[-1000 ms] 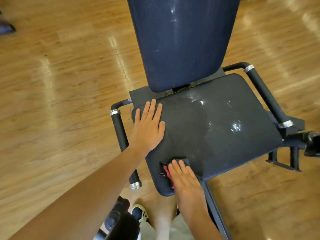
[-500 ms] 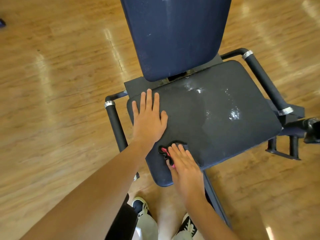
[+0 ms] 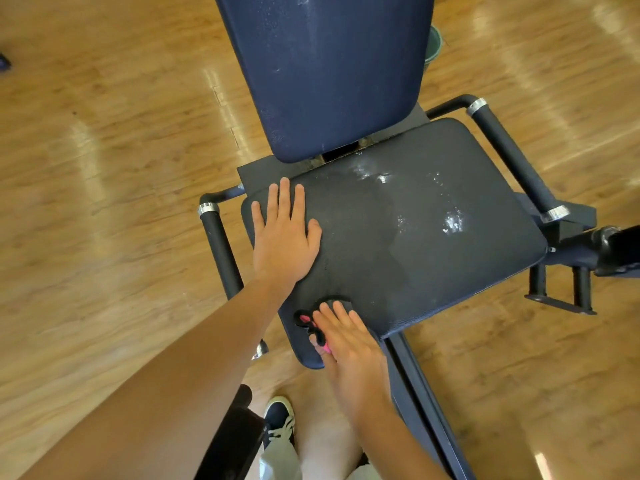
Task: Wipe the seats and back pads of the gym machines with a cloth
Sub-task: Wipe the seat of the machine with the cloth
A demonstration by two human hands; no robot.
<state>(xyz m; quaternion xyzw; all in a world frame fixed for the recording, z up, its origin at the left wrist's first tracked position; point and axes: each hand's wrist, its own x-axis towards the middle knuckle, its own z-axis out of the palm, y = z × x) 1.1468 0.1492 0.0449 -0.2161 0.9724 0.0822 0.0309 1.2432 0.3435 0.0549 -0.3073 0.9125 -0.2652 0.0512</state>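
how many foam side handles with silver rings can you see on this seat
2. One handle runs along the left edge of the seat, partly behind the left forearm. The other handle runs along the right edge. More may be hidden outside the frame.

left hand (image 3: 282, 242) lies flat on the dark seat (image 3: 415, 244), fingers straight; right hand (image 3: 349, 344) presses a black and pink cloth (image 3: 310, 322) onto the seat's near corner; wet patches glisten below the blue back pad (image 3: 329, 71)
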